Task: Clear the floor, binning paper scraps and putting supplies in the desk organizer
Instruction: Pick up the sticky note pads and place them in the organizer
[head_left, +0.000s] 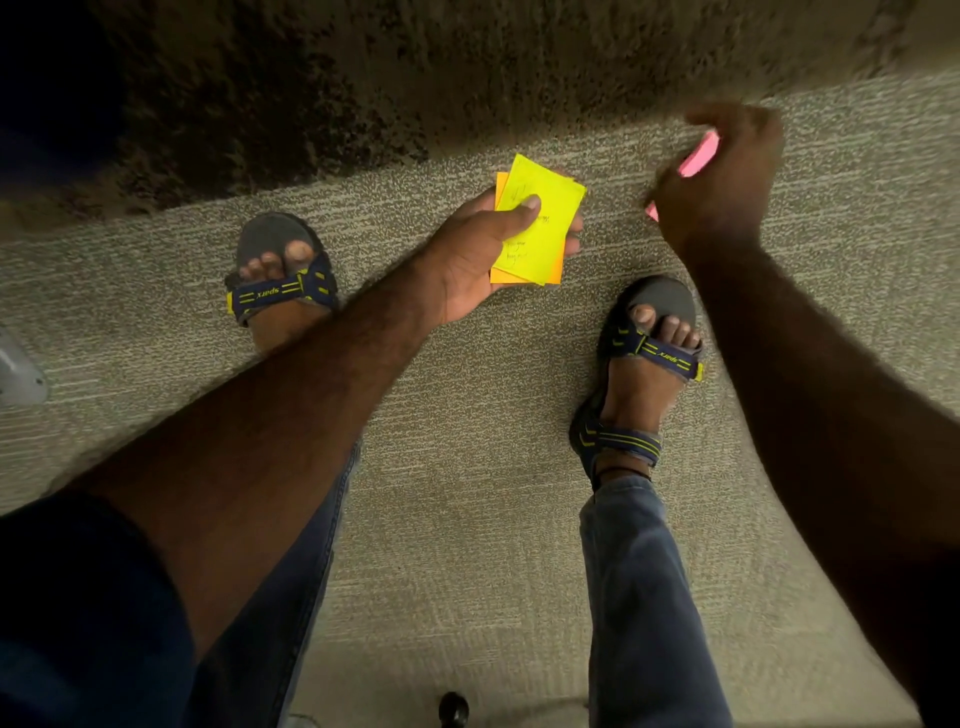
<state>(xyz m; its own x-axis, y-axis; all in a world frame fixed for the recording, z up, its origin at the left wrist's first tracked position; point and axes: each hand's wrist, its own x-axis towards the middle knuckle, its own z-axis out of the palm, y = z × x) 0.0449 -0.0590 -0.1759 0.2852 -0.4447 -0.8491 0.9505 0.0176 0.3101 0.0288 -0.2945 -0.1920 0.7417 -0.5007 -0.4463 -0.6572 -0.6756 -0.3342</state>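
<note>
The floor (467, 415) is grey-beige carpet; two sandalled feet (283, 280) stand on it, below a dark band (260, 104).

Dim light, dark corners, right hand (719, 171) motion-blurred

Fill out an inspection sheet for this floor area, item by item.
Surface: grey patterned carpet, with a darker shaggy rug along its far edge.
Job's things: yellow note stacked on an orange note; pink paper, blurred.
Clutter: small dark object at the bottom edge; pale object at the left edge; neither identifiable.
Grips: left hand pinches the yellow and orange notes, thumb on top; right hand holds the pink paper.
Cables: nothing seen.
Surroundings: person's sandalled feet, jeans; dim light.
</note>
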